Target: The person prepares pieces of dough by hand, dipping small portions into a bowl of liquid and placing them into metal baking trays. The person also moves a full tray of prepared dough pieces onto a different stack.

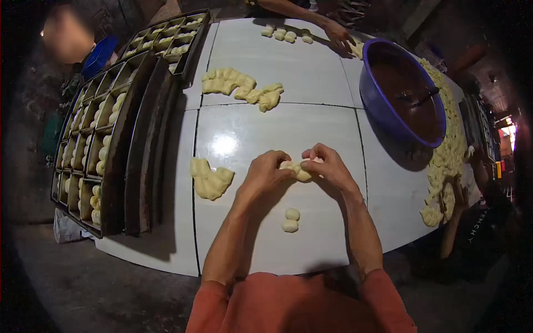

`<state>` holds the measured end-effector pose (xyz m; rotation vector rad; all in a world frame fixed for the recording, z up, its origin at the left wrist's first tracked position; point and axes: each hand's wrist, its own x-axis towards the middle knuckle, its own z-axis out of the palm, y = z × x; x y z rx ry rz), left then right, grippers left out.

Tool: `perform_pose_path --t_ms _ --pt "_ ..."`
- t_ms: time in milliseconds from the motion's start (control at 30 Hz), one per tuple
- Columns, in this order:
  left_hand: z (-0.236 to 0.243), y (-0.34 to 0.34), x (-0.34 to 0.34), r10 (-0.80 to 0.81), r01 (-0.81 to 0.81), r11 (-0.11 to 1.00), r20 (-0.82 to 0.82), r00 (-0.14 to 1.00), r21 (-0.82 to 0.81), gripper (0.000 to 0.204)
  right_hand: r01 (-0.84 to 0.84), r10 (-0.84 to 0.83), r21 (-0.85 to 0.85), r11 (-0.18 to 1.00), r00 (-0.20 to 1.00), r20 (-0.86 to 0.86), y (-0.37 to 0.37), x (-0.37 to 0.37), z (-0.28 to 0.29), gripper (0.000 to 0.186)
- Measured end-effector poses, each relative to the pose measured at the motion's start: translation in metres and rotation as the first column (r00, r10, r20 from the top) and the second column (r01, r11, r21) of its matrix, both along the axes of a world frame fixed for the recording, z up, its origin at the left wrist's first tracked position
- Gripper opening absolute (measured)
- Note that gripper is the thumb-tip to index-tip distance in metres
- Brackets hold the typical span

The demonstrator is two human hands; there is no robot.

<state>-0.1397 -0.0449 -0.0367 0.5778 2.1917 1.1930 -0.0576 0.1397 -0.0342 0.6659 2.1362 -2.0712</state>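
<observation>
Between my two hands a small piece of pale dough (302, 174) is pinched just above the white tabletop (277, 133). My left hand (269, 171) grips its left end with thumb and fingers. At the other end, my right hand (327, 168) has its fingers curled onto the dough, which they partly hide. Two dough balls (291, 220) lie touching each other between my forearms. To the left of my left hand rests a larger flat lump of dough (211, 178). Farther back is a long, ridged strip of dough (239, 86).
Metal trays with divided compartments (119, 161) full of dough balls stand at the left. A purple basin (371, 83) of brown filling sits at the right, beside a long dough mass (444, 183). Across the table, another person's hand (337, 38) works near several dough balls (290, 36).
</observation>
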Motion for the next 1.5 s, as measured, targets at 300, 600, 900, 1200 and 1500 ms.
perform_pose_path --t_ms 300,600,900,1200,1500 --pt "-0.034 0.006 -0.047 0.087 -0.16 0.952 0.272 0.958 0.261 0.028 0.085 -0.09 -0.056 0.995 0.991 -0.097 0.046 -0.012 -0.027 0.032" --pt "-0.044 0.018 -0.042 0.024 -0.011 0.985 -0.07 0.997 0.173 0.044 -0.133 0.109 0.379 0.916 0.99 0.084 0.038 -0.031 -0.017 0.045" --pt "-0.022 0.021 -0.072 -0.245 0.227 0.97 -0.343 0.907 -0.091 0.045 0.201 -0.197 -0.145 0.969 0.98 0.039 0.063 -0.018 -0.003 0.019" --pt "-0.017 0.067 -0.009 0.042 0.0 0.997 -0.574 0.818 0.072 0.059 0.329 -0.448 -0.498 0.802 0.883 -0.139 0.067 0.015 -0.012 0.03" --pt "0.0 0.087 0.034 -0.028 -0.205 0.878 0.475 0.879 0.432 0.034 0.311 -0.385 -0.313 0.897 0.898 -0.212 0.018 0.044 0.009 0.032"
